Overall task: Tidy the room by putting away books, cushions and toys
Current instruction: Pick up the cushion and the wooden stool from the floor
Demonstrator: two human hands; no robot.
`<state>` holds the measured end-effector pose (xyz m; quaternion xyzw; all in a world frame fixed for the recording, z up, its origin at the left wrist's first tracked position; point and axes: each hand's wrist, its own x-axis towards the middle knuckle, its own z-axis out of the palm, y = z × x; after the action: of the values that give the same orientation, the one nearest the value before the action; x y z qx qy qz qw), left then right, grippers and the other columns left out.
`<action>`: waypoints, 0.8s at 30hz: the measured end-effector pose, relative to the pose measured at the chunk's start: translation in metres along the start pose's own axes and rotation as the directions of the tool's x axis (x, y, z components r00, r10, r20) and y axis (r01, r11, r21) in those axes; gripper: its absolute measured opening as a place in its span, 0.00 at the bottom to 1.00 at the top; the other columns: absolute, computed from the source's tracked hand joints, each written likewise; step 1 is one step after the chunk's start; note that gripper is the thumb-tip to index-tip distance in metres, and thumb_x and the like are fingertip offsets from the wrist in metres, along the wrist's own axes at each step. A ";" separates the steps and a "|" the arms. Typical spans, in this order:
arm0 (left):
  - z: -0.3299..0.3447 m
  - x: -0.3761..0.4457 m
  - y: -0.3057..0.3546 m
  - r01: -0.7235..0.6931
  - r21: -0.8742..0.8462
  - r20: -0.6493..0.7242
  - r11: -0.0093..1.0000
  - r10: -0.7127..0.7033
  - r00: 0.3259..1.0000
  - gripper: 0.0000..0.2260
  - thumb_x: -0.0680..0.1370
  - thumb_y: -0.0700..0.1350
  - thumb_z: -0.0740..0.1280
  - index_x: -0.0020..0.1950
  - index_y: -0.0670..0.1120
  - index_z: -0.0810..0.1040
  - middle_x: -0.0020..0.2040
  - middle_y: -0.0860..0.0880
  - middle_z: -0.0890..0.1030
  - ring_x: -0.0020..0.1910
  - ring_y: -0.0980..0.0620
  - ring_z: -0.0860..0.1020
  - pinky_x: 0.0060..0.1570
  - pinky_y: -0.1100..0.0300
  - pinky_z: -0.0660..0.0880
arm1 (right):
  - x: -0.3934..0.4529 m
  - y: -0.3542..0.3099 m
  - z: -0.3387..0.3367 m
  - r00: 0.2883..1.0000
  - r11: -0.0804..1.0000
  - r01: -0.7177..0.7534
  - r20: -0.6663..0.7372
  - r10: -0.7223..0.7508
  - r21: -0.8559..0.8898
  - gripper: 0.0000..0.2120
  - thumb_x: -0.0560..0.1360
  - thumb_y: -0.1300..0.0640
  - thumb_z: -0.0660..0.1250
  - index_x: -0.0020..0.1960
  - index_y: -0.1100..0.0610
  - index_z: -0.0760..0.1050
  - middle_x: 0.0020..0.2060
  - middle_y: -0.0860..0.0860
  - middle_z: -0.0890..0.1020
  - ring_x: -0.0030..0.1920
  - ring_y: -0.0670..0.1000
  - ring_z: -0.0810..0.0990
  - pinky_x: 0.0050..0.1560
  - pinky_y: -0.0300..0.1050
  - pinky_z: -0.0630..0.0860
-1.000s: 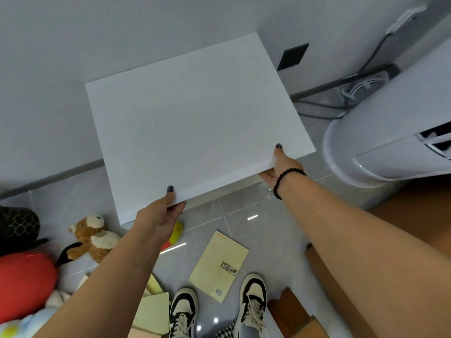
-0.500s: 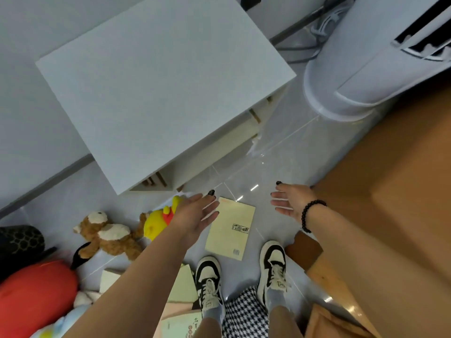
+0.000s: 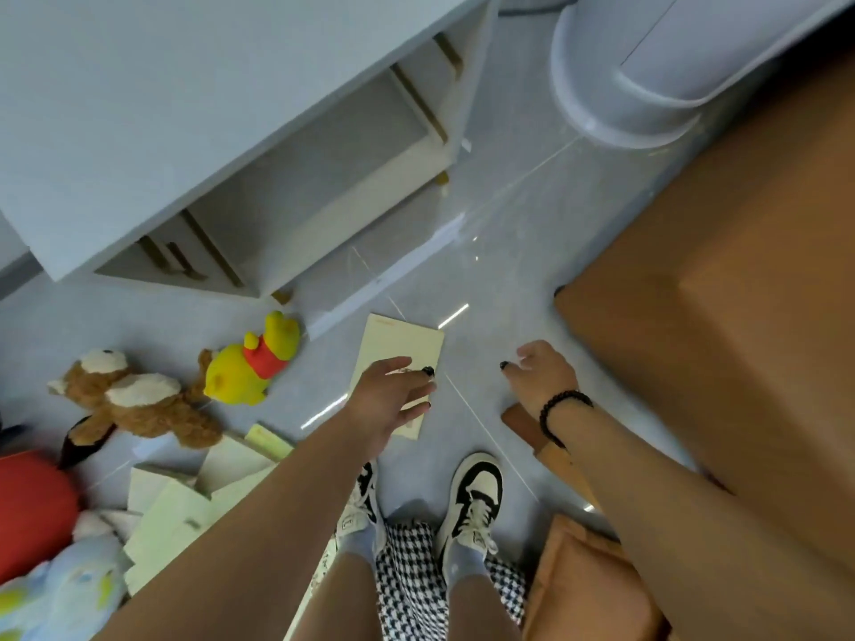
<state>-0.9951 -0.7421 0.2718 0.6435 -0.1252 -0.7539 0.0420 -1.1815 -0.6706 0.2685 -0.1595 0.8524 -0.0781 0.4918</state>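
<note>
Cream book [image 3: 403, 358] on floor, first pickup target.
Left hand [image 3: 387, 400] spread above it, right hand [image 3: 541, 377] loose; both empty.

Shelf [image 3: 162, 131] white, gold-tan edge trim inside. Floor [image 3: 486, 224] pale grey-blue gloss tile, thin white streaks of glare. Fan base [image 3: 624, 108] white. Book [image 3: 398, 344] pale cream-yellow, small red print at top edge. Book pile [image 3: 185, 506] same pale cream-green. Bear [image 3: 134, 400] brown, white muzzle and paws. Yellow toy [image 3: 252, 363] bright yellow, red shirt. Cushion [image 3: 32, 506] red. Plush [image 3: 60, 599] light blue with yellow patches. Sofa [image 3: 740, 316] orange-brown. Shoes [image 3: 474, 497] black and white, white laces; socks grey-blue. Skirt [image 3: 412, 576] black-white houndstooth. Bracelet [image 3: 557, 409] black beads. Nails on both hands black.
</note>
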 end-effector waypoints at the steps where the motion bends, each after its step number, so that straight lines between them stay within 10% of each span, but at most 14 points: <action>1: 0.017 0.000 -0.008 0.010 0.039 0.014 0.999 -0.010 1.000 0.19 0.77 0.34 0.69 0.66 0.41 0.70 0.59 0.38 0.81 0.52 0.44 0.82 0.51 0.53 0.79 | 0.002 0.018 -0.009 0.999 1.000 -0.016 -0.035 0.015 -0.013 0.19 0.78 0.55 0.65 0.67 0.60 0.70 0.63 0.56 0.74 0.62 0.55 0.74 0.55 0.37 0.66; 10: 0.167 0.015 -0.067 0.050 0.383 0.129 0.922 -0.107 0.986 0.10 0.79 0.34 0.66 0.58 0.44 0.72 0.47 0.42 0.80 0.41 0.52 0.80 0.38 0.63 0.75 | 0.013 0.131 -0.058 0.999 0.905 0.015 0.041 0.003 -0.424 0.49 0.68 0.40 0.72 0.78 0.51 0.45 0.76 0.54 0.50 0.76 0.58 0.51 0.74 0.57 0.56; 14: 0.192 0.026 -0.085 0.098 0.396 0.093 0.913 -0.146 0.985 0.06 0.79 0.35 0.66 0.48 0.46 0.74 0.52 0.42 0.81 0.52 0.48 0.81 0.46 0.58 0.79 | 0.011 0.181 -0.033 0.993 0.778 0.072 0.119 0.003 -0.623 0.68 0.58 0.33 0.75 0.76 0.49 0.29 0.77 0.54 0.42 0.77 0.62 0.43 0.73 0.69 0.50; 24: 0.143 0.035 -0.076 0.059 0.370 0.065 0.927 -0.089 0.994 0.08 0.79 0.36 0.64 0.57 0.43 0.77 0.48 0.44 0.83 0.52 0.47 0.82 0.54 0.55 0.78 | 0.020 0.194 -0.004 0.984 0.702 0.127 0.002 -0.176 -0.701 0.66 0.62 0.41 0.75 0.74 0.56 0.26 0.72 0.60 0.51 0.72 0.63 0.53 0.72 0.67 0.56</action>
<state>-1.1339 -0.6569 0.2398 0.6133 -0.2413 -0.7436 -0.1125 -1.2326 -0.4964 0.1980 -0.4001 0.8182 0.2038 0.3590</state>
